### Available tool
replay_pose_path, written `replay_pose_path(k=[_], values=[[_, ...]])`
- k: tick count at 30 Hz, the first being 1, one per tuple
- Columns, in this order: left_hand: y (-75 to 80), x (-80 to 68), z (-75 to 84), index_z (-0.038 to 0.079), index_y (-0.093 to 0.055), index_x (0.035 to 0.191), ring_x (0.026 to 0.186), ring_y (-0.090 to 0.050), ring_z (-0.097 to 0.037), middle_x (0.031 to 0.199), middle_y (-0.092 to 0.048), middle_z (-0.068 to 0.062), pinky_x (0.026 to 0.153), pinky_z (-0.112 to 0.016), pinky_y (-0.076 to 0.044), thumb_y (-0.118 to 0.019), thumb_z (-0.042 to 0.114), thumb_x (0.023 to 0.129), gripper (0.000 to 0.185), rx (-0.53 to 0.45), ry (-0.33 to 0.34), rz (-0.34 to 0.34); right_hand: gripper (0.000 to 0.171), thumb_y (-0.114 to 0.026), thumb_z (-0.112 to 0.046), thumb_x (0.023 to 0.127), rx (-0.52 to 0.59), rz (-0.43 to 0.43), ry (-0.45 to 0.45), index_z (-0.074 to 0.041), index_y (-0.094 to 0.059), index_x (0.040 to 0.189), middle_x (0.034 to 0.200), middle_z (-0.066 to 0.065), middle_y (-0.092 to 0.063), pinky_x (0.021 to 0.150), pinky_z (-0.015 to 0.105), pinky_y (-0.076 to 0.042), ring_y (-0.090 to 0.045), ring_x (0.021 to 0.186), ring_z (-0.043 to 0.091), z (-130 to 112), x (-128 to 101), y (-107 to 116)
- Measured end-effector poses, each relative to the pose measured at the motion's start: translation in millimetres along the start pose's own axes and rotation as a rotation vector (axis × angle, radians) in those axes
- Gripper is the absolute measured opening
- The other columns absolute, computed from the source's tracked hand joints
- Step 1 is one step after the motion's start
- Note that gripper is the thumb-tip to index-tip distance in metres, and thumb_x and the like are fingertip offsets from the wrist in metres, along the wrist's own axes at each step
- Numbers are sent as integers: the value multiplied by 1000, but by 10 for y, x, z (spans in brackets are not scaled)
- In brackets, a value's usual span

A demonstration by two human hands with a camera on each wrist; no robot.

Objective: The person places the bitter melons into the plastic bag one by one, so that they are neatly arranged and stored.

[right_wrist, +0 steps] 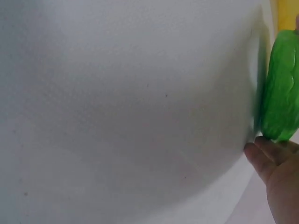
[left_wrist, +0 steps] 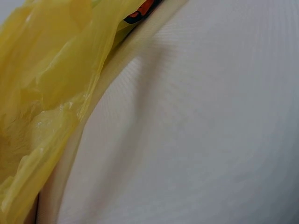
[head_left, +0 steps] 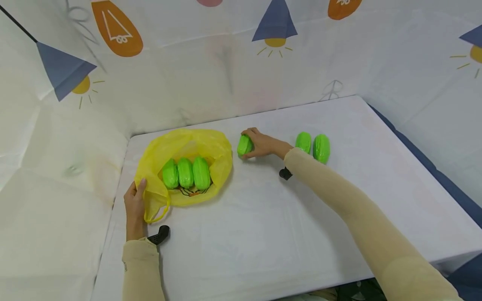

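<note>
A yellow plastic bag [head_left: 222, 179] lies with its mouth wide at the left of the table. Inside it, three shiny green ribbed oblong pieces [head_left: 185, 172] stand side by side. At the bag's left edge, my left hand [head_left: 134, 207] holds the plastic, thumb in front; in the left wrist view the yellow bag [left_wrist: 51, 93] fills the upper left. My right hand [head_left: 265, 144] grips another green oblong piece [head_left: 244, 145] between thumb and fingers, just right of the bag. The right wrist view shows that green piece [right_wrist: 282, 88] close to the white tabletop, fingertips at its lower end.
Two more green oblong pieces [head_left: 321, 149] lie behind my right forearm, towards the table's right side. The white table [head_left: 233, 242] meets a white cloth wall [head_left: 211, 83] printed with lamps at its back and left. Dark blue fabric [head_left: 425, 161] shows past its right edge.
</note>
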State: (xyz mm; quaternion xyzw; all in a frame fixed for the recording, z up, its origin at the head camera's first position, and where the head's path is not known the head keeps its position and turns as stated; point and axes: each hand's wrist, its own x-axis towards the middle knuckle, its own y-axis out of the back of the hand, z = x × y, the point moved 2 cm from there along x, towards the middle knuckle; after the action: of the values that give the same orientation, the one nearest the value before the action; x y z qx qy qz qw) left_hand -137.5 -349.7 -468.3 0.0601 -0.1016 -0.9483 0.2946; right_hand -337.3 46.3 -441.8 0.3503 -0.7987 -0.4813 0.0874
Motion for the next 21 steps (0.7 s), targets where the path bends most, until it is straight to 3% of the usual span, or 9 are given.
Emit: replay_pose_path(k=[10,21], values=[[5,20,-21,13,-60,110,86,-48,-4,93,-56,15,75,-12,-36,-57,37,91,31,2,-12,-3,110,-75,-59,64,-34,28,-6,-10,-19,145,142,12,-21,102,39,-36,-39,118,24,63,47,-36],[-1,14,-29,15,-60,107,86,-47,-6,91,-55,13,76,-14,-35,-57,41,91,31,15,-1,1,110,-76,-58,64,-27,39,40,-11,-18,145,146,10,-23,105,39,-33,-37,123,22,-85,14,16]])
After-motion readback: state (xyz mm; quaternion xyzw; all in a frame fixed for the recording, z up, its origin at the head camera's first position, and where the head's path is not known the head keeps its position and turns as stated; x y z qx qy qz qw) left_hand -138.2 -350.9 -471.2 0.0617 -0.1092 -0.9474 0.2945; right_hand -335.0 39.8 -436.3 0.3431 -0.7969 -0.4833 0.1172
